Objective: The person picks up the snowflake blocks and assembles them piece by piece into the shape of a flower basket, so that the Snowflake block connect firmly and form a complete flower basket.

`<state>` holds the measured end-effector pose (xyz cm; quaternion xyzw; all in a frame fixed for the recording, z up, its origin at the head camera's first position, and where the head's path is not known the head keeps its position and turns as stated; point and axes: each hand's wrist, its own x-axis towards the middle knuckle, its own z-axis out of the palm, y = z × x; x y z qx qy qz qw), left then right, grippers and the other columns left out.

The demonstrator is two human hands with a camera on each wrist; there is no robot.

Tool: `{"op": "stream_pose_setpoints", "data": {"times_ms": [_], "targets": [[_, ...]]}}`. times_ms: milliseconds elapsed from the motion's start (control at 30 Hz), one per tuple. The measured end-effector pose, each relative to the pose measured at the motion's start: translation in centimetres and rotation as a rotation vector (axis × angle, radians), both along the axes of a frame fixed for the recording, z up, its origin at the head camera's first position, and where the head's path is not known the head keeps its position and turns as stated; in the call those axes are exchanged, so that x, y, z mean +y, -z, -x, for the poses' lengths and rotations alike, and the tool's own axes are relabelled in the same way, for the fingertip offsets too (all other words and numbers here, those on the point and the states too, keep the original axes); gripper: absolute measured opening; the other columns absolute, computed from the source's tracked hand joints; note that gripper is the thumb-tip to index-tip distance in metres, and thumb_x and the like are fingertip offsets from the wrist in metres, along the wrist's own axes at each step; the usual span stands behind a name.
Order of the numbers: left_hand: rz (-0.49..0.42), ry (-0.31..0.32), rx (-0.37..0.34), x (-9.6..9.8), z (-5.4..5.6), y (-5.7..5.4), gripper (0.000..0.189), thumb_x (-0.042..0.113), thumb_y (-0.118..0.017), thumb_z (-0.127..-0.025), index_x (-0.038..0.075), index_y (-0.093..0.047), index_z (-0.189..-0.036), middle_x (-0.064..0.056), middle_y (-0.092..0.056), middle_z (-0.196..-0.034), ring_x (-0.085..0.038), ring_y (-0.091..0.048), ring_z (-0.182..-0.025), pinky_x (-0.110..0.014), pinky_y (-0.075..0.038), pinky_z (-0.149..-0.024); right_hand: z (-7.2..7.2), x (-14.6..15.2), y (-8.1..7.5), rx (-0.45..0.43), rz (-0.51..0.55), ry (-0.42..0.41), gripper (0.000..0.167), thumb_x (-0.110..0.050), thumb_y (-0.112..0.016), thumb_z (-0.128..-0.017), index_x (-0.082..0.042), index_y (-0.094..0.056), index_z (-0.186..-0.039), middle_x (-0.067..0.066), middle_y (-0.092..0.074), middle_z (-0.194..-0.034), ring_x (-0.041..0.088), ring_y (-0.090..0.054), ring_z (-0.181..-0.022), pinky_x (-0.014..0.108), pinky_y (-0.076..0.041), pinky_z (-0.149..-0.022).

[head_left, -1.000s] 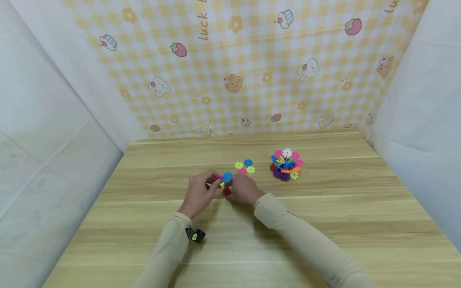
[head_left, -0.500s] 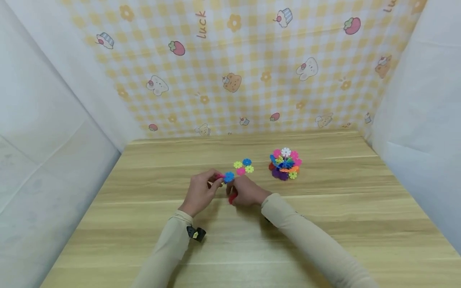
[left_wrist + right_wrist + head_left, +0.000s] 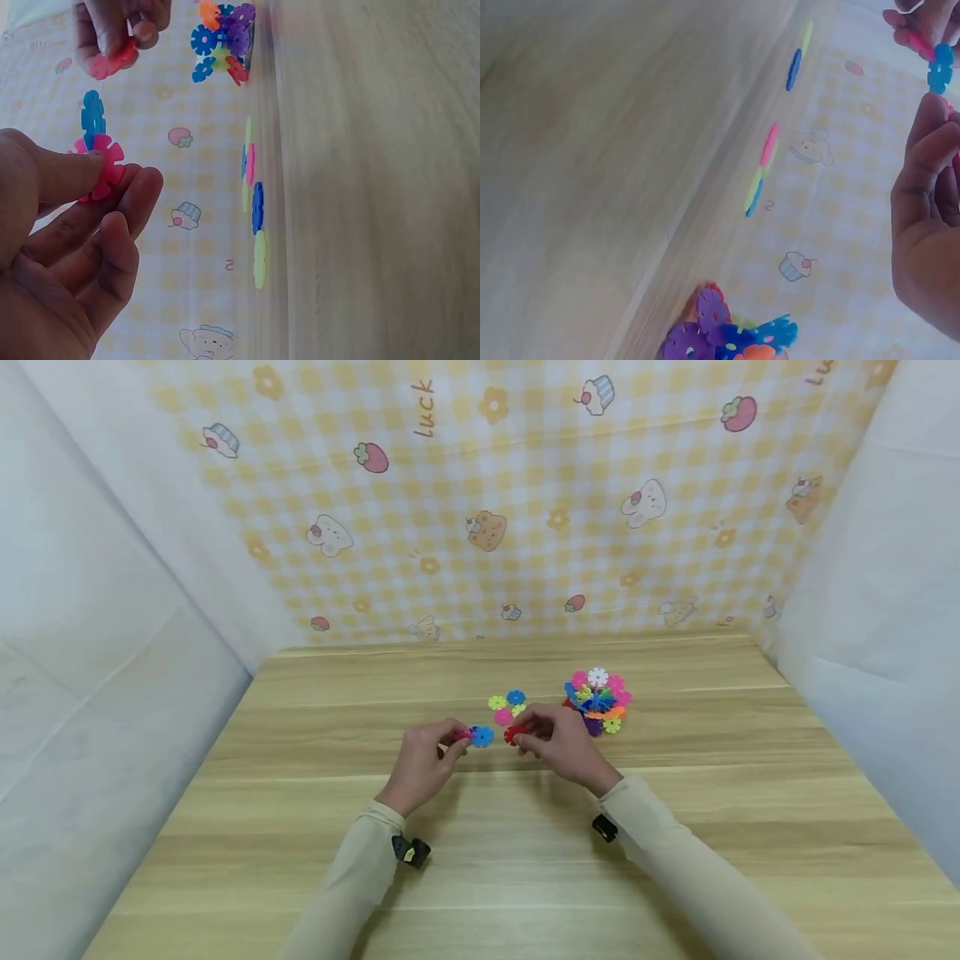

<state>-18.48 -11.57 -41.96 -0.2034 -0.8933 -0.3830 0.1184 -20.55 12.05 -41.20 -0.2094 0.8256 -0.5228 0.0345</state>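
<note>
My left hand [image 3: 423,760] pinches a pink snowflake disc [image 3: 110,166] between thumb and fingers. A light blue snowflake disc [image 3: 483,737] is slotted into the pink one at an angle and points toward the right hand. My right hand [image 3: 567,745] pinches a red snowflake disc [image 3: 513,734] by its edge, a short gap away from the blue disc. Both hands are raised over the middle of the table. In the left wrist view, a dark blue disc [image 3: 258,206] and a yellow disc [image 3: 260,259] lie on the table, mostly hidden behind the left hand in the head view.
Behind the hands lie loose discs: a yellow one [image 3: 497,702], a blue one [image 3: 516,697], a pink one [image 3: 503,717] and another yellow one partly covered. A many-coloured cluster of joined discs [image 3: 597,700] stands right of them, behind the right hand. A checked cloth [image 3: 450,527] hangs behind the table.
My right hand has drawn away to the right from beside the left hand and lifted, carrying the red disc. The left hand stays nearly in place, the blue disc now tilted flatter.
</note>
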Motion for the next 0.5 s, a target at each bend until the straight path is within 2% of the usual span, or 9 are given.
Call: {"op": "stream_pose_setpoints", "data": {"times_ms": [200,333,433,500], "targets": [[0.029,-0.011,-0.026,0.4,0.0,0.3,0.005,0.011,-0.068,-0.095,0.011,-0.073,-0.096,-0.006,-0.078,-0.091,-0.012,-0.069,-0.079,-0.019,-0.053,-0.064,-0.3,-0.1,0.2,0.055,-0.027,0.019,0.01,-0.004,-0.07,-0.092,-0.009,-0.073,-0.1,0.009,-0.075,-0.092,0.033,-0.071,-0.078,0.023,-0.057,-0.065],[0.037,-0.006,-0.041,0.8,-0.1,0.3,0.006,0.012,-0.068,-0.095,0.014,-0.073,-0.096,-0.002,-0.077,-0.093,-0.012,-0.07,-0.083,-0.019,-0.053,-0.066,-0.5,-0.2,0.6,0.056,-0.02,0.034,0.009,-0.006,-0.07,-0.092,-0.009,-0.073,-0.1,0.008,-0.075,-0.091,0.026,-0.071,-0.077,0.023,-0.057,-0.065],[0.023,0.02,-0.024,1.0,-0.1,0.4,0.006,0.011,-0.068,-0.095,0.012,-0.073,-0.097,-0.003,-0.078,-0.093,-0.013,-0.072,-0.081,-0.019,-0.054,-0.065,-0.8,-0.5,0.8,0.076,-0.007,0.026,0.007,-0.006,-0.07,-0.092,-0.008,-0.073,-0.098,0.009,-0.075,-0.09,0.024,-0.071,-0.076,0.023,-0.057,-0.065],[0.007,0.046,-0.015,1.2,-0.1,0.4,0.006,0.009,-0.067,-0.096,0.011,-0.073,-0.096,-0.006,-0.078,-0.092,-0.015,-0.073,-0.079,-0.018,-0.055,-0.065,-1.0,-0.6,0.8,0.104,0.001,0.018,0.004,-0.007,-0.071,-0.092,-0.007,-0.073,-0.096,0.01,-0.075,-0.087,0.027,-0.072,-0.075,0.023,-0.057,-0.063]]}}
